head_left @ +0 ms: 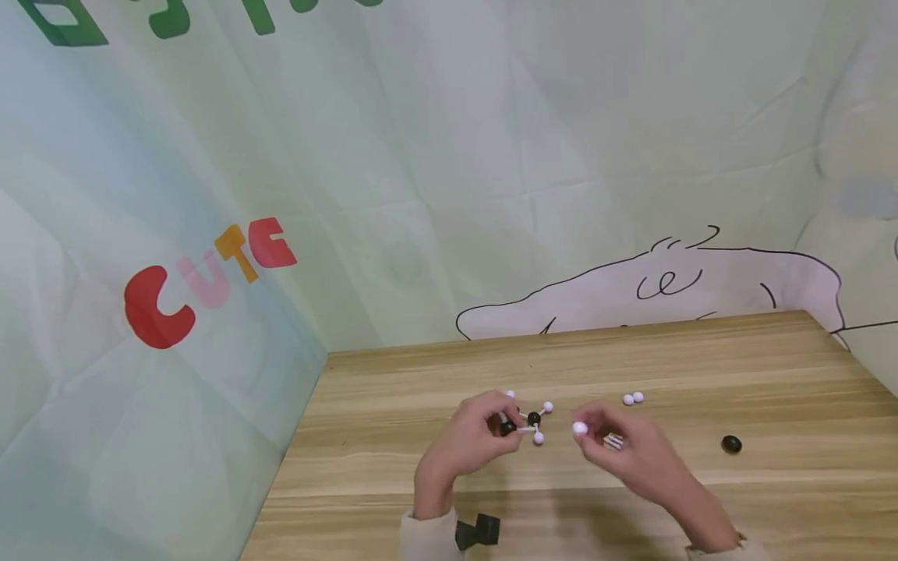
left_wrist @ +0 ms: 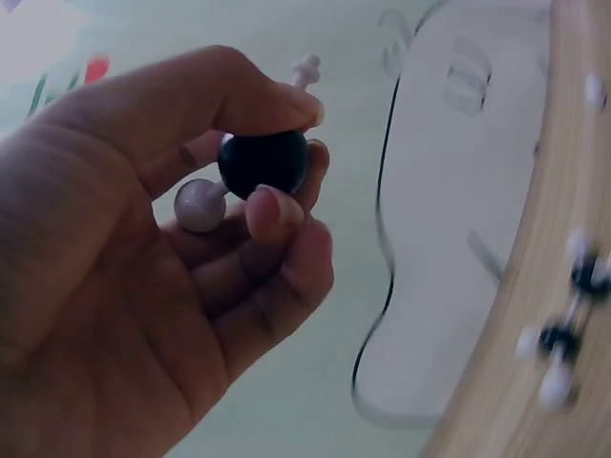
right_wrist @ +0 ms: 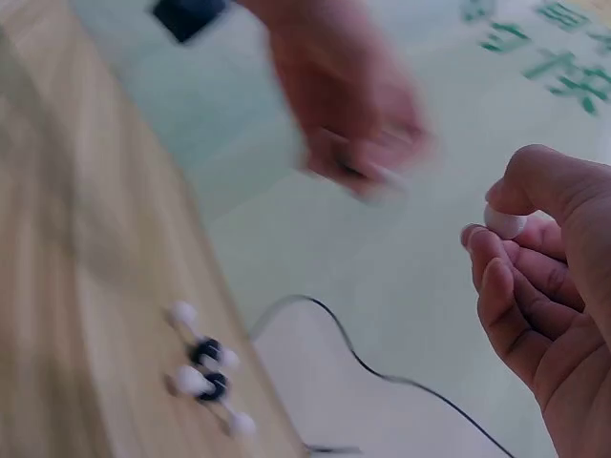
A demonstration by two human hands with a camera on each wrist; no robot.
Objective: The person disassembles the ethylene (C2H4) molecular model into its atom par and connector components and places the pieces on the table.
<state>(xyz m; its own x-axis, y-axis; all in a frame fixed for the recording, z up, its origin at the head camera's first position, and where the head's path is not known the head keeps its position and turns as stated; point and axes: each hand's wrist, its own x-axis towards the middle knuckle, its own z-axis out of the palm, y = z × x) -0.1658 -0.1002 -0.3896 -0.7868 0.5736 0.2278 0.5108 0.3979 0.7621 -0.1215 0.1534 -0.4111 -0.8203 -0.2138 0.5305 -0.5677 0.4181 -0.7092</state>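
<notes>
1. The left hand (head_left: 471, 436) pinches a glossy black plastic ball (left_wrist: 263, 164) between thumb and fingers; a small white plastic ball (left_wrist: 200, 205) is joined to one side, and a short white connector stick (left_wrist: 305, 72) juts from the other.
2. The right hand (head_left: 634, 448) pinches a loose round white bead-like ball (right_wrist: 504, 223) with thumb and fingertips, apart from the left hand's piece.
3. A black-and-white ball-and-stick model (right_wrist: 210, 367) lies on the wood-grain tabletop (head_left: 351, 467), near the left hand; two black balls are linked there, with four white ones visible around them.
4. As I judge it, that model is largely built, while the held piece is partway: one white ball is on, and the right hand's ball is not yet fitted.
5. Left over are a pair of small white balls (head_left: 633, 399), a spare black oval-looking ball (head_left: 732, 444) at the right and some thin white sticks (head_left: 613, 442) beside the right hand.
6. The pale green cloth backdrop (head_left: 435, 140) reads "CUTE" in coloured letters; green characters above are cropped or blurred beyond reading. No brand is legible.
</notes>
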